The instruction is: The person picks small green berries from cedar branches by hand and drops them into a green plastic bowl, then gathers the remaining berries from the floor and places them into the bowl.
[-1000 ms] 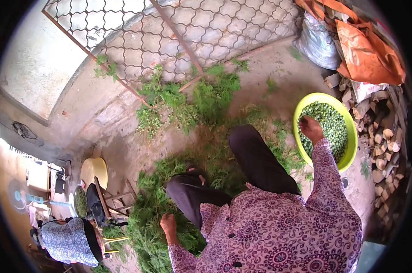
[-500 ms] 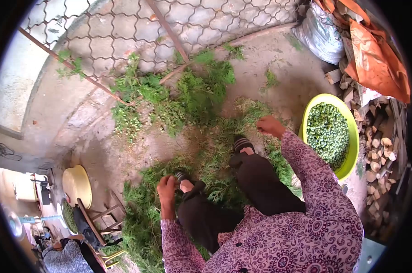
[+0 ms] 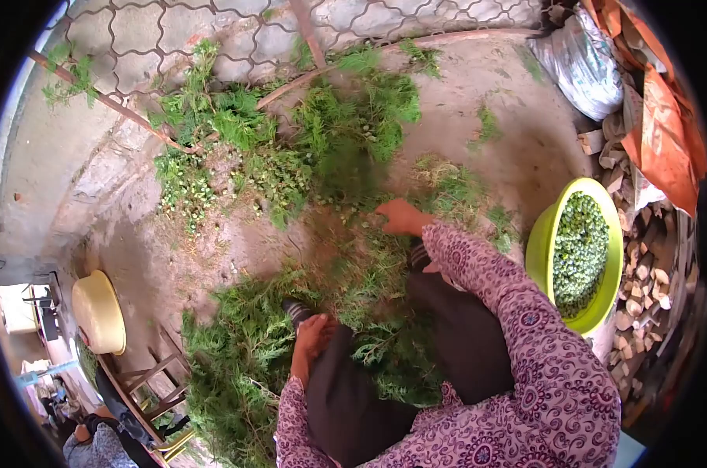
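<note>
My right hand [image 3: 403, 217] reaches out over the littered ground near the far heap of green sprigs [image 3: 346, 117]. Its fingers are drawn together, and whatever may be in them is too small to see. Beside my left shin, close to the striped sock [image 3: 297, 310], is my left hand [image 3: 314, 337]. The fingers there are curled in, and their contents are hidden. Feathery cut branches [image 3: 244, 351] lie around and between my feet. To my right stands a yellow-green basin [image 3: 538, 257] holding many small round green cones or berries [image 3: 580, 249].
A metal lattice [image 3: 236, 47] runs along the far side. Stacked firewood [image 3: 642, 288], a white sack [image 3: 584, 66] and an orange sheet [image 3: 666, 140] are on the right. At left are a yellow tub [image 3: 97, 312], a wooden stool [image 3: 154, 382] and another person [image 3: 100, 448].
My right hand has moved left, away from the basin and towards the far heap. My left hand has come lower, against my left leg. The view has shifted.
</note>
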Demonstrator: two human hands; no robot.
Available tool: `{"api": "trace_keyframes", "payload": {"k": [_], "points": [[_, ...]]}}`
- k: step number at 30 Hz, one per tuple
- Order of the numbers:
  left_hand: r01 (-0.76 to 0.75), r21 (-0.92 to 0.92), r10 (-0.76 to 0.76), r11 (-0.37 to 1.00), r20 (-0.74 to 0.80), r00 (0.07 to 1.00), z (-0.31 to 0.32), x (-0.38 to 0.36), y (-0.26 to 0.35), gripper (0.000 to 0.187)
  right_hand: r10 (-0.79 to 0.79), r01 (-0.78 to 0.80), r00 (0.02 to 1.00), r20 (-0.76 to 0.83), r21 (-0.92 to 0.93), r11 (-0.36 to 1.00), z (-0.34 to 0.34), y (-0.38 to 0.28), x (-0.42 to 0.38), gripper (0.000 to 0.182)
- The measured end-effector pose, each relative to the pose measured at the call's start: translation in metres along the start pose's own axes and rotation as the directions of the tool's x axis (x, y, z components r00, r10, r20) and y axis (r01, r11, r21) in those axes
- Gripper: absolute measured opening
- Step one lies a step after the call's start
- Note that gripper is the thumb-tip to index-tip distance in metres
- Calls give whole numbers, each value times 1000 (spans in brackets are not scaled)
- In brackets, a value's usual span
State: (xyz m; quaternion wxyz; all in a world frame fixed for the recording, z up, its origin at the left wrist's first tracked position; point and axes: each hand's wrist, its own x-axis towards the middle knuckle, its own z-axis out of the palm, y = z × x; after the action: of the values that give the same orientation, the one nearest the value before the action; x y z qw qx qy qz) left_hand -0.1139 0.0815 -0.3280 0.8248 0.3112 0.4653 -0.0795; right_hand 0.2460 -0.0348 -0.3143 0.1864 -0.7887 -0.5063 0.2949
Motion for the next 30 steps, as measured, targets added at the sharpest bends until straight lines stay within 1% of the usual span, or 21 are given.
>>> {"api": "trace_keyframes", "payload": {"k": [1,2,3,5,6,8,9,11,12,14,15,17,18,20,21,23,24,25,27,28,30], "points": [[-6,8,6,1000,-25,1000,1,3,0,22,61,-67,997,-43,-163,984,6,-4,-1,31],[-8,-37,8,999,-18,1000,0,5,0,21,115,-139,989,-94,-318,938,12,-6,-2,35],[-3,-43,2,999,-19,1000,0,8,0,21,117,-138,989,-86,-319,938,18,0,-3,35],[38,13,-38,999,-51,998,-3,13,-2,21,49,-106,988,-149,-406,908,30,18,-8,30],[44,6,-43,999,-54,998,-4,15,-2,21,49,-103,989,-141,-405,908,33,16,-9,30],[30,6,-29,1000,-40,999,-4,19,-2,21,177,-144,983,49,-394,908,40,8,-15,27],[35,0,-35,999,-39,999,-3,22,-3,21,180,-143,982,56,-396,907,47,3,-20,27],[-16,86,17,996,-10,1000,0,28,-7,24,100,-12,955,279,-300,954,64,-10,-32,23],[-7,80,8,997,-12,1000,-2,30,-11,24,103,-13,952,289,-300,954,73,-15,-40,23],[-160,395,137,905,87,987,-6,34,-14,25,-121,193,952,282,-242,951,87,-25,-52,24],[-157,392,135,907,82,987,-7,34,-15,25,-123,196,950,286,-239,951,90,-27,-53,24],[-191,456,167,869,94,982,-5,34,-15,23,-137,203,942,307,-196,959,97,-26,-57,27],[-188,454,162,871,95,982,-4,35,-15,23,-133,200,941,311,-195,960,98,-25,-59,27],[-185,382,165,906,84,983,-2,35,-16,20,-97,87,958,270,49,995,100,-20,-64,21],[-177,381,157,908,83,984,-2,36,-16,20,-94,83,957,276,53,995,97,-18,-65,21],[-177,390,152,904,95,984,-2,36,-13,20,-40,12,958,282,99,995,90,-10,-63,24],[-155,402,144,902,59,988,0,34,-12,19,10,-43,971,239,131,990,85,-5,-63,25],[-149,403,139,903,54,989,0,33,-11,19,9,-43,970,243,136,990,78,-2,-61,25],[-144,390,134,910,53,990,2,33,-11,17,110,-154,976,189,237,959,68,3,-58,24],[-135,391,124,910,52,991,3,33,-11,17,116,-161,974,193,241,957,68,7,-55,24],[-84,352,83,932,18,996,4,33,-11,15,79,-103,987,141,168,980,71,11,-53,24]]}}
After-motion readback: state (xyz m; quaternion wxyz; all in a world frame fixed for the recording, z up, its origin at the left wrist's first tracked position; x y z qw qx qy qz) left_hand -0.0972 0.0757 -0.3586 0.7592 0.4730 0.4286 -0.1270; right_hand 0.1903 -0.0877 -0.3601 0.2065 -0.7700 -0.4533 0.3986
